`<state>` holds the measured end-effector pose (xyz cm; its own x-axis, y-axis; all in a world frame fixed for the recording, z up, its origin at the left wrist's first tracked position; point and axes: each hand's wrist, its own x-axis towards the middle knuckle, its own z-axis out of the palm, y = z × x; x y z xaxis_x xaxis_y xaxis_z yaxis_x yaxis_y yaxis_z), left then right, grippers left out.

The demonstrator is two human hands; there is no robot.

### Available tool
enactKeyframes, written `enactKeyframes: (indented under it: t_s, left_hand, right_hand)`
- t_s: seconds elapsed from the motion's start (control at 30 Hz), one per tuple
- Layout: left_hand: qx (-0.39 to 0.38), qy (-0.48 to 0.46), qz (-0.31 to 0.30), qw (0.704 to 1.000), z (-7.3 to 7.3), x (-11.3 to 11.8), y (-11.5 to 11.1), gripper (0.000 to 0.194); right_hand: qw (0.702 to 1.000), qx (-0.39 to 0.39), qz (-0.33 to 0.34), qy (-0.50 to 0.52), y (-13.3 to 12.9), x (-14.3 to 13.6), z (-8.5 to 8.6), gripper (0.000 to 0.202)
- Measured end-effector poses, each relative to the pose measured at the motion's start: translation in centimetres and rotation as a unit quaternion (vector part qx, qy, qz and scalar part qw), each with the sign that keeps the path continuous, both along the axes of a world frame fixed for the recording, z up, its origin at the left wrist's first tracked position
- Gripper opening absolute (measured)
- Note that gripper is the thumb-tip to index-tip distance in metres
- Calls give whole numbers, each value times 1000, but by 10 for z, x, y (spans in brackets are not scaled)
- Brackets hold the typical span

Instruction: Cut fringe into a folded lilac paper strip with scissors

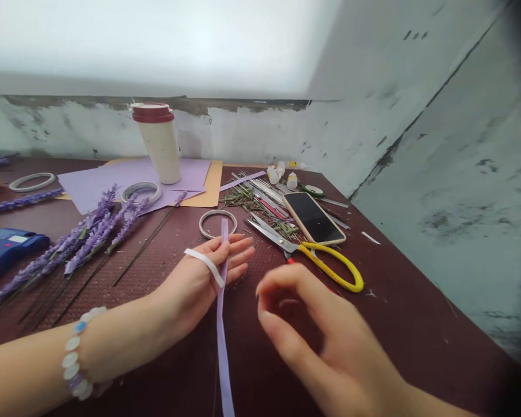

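Note:
My left hand (195,278) is palm up, its thumb pressing a long lilac paper strip (223,336) against the fingers. The strip runs down past the bottom of the view. A narrow white strip (205,263) loops across the base of that thumb. To the right, my right hand (321,330) is curled, with thumb and index fingertips brought close together; anything between them is too small to see. Just beyond my left fingertips lies a tape roll (204,231). Yellow-handled scissors (325,263) rest beyond my right hand, blades partly apart.
Purple flower stems (82,237) and a blue glue gun (15,249) lie left. A lidded cup (160,145) stands on lilac paper sheets (91,179). A phone (315,217), cut stems (252,197) and small bottles (292,180) lie back right, near the wall (443,191).

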<state>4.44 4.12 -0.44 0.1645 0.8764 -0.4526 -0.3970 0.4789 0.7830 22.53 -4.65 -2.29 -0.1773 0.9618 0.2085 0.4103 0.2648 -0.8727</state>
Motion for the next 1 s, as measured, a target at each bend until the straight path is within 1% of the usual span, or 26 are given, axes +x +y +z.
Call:
enactKeyframes:
  t_s: [0.03,0.07,0.1,0.17,0.2,0.27,0.37,0.4,0.47,0.53,0.67,0.73,0.77,0.9,0.93,1.0]
  left_hand:
    - [1,0,5,1000,4,1,0,18]
    - [5,1,9,1000,7,3,-1,19]
    - [9,1,14,1000,10,4,-1,19]
    - [12,2,24,1000,14,7,-2,19]
    - [10,2,27,1000,15,8,-3,18]
    - [-1,3,32,999,16,9,-4,19]
    - [-7,2,34,999,17,9,-6,20]
    - [-5,1,34,999,17,8,-6,20]
    - [1,-3,32,999,18,7,-6,19]
    - [6,-10,25,1000,20,5,-6,19]
    - [7,-31,20,999,27,3,-10,15]
    - [4,-38,24,999,30,4,-13,14]
    - [2,-39,27,999,32,4,-14,14]
    - [-6,-19,47,999,35,7,-14,18]
    - [-8,-11,51,999,35,7,-14,19]
    - [-16,3,61,998,33,7,-11,20]
  right_hand:
    - [995,-96,16,32,11,-5,3,20]
    - [981,-178,33,63,19,-9,4,29]
    - [966,-239,45,89,25,-14,4,39]
    - [937,-317,55,134,31,-23,1,50]
    - [928,-335,60,149,31,-28,-1,50]
    - [923,-342,60,167,31,-38,-3,40]
    - [920,-347,37,180,34,-48,0,18]
    - [916,-357,35,182,36,-50,1,17]
    - [906,-376,40,189,39,-50,4,22]
    - [903,-380,39,198,39,-46,5,23]
    - [903,-372,26,213,37,-41,-2,17]
    - [900,-374,35,224,35,-42,-5,13]
    - [896,-377,43,229,35,-44,-6,15]
    - [883,-392,68,249,34,-52,-8,42]
    - [881,-393,70,252,33,-53,-9,46]
    - [882,-391,73,253,33,-55,-11,45]
